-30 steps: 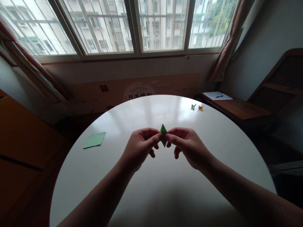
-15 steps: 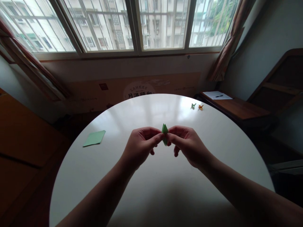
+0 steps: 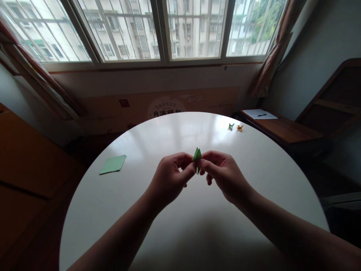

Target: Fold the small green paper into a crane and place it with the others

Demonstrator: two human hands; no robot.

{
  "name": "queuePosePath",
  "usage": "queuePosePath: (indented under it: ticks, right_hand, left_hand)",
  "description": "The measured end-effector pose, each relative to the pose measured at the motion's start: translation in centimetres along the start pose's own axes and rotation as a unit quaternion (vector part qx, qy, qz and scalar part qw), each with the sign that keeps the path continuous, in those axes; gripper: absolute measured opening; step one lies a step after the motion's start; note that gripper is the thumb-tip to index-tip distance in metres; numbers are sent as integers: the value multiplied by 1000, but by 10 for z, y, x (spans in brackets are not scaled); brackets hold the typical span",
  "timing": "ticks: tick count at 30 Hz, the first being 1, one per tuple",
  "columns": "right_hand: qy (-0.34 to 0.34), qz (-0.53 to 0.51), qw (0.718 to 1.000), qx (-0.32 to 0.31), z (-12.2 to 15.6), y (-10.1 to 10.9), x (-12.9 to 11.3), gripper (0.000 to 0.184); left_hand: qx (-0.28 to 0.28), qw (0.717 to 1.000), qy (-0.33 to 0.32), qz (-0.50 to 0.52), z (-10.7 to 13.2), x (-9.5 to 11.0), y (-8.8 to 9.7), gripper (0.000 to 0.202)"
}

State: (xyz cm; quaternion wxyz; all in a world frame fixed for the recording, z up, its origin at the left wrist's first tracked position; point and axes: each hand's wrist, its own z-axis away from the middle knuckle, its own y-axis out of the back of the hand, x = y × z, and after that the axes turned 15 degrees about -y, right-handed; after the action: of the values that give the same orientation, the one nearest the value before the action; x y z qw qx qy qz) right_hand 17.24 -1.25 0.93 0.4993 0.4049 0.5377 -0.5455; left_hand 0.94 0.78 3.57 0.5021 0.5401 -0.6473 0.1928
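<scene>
Between my two hands is a small green folded paper (image 3: 197,154), narrow and pointed at top and bottom, held above the table. My left hand (image 3: 172,174) pinches its left side with thumb and fingers. On the right side, my right hand (image 3: 222,169) grips it the same way, thumb toward me. The fingertips hide the paper's middle. Two points stand slightly apart at its upper end.
A round white table (image 3: 169,131) lies under my hands. Flat green paper (image 3: 113,164) rests at the left. Toward the back right stand a green origami bird (image 3: 231,127) and an orange one (image 3: 239,128). Beyond, a wooden chair (image 3: 299,130) carries a white sheet (image 3: 258,113) and a pen (image 3: 262,115).
The folded paper's top has spread into two visible points. My left thumb and fingers have shifted a little on it, while my right hand stays nearly in place.
</scene>
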Motion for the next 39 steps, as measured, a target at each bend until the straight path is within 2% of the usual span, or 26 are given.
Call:
queuePosePath:
  ticks: [4,8,18,25,32,39]
  right_hand:
    - [-17,-11,1000,12,0,0,-2,10]
    - [-21,-6,1000,13,0,1,-3,13]
    - [9,110,993,-29,0,1,-1,11]
    - [-15,42,999,-6,-3,2,-3,14]
    - [-19,19,1000,6,-3,3,-4,14]
    - [-26,11,1000,0,-3,3,-4,14]
  left_hand:
    - [-4,1000,6,14,0,-3,1,21]
    - [28,999,13,31,-1,-3,4,25]
    - [38,999,15,26,-2,-7,4,14]
    - [54,993,54,87,-5,-5,4,24]
    - [-7,999,33,21,0,-4,3,24]
    - [-16,999,31,13,-1,-3,4,19]
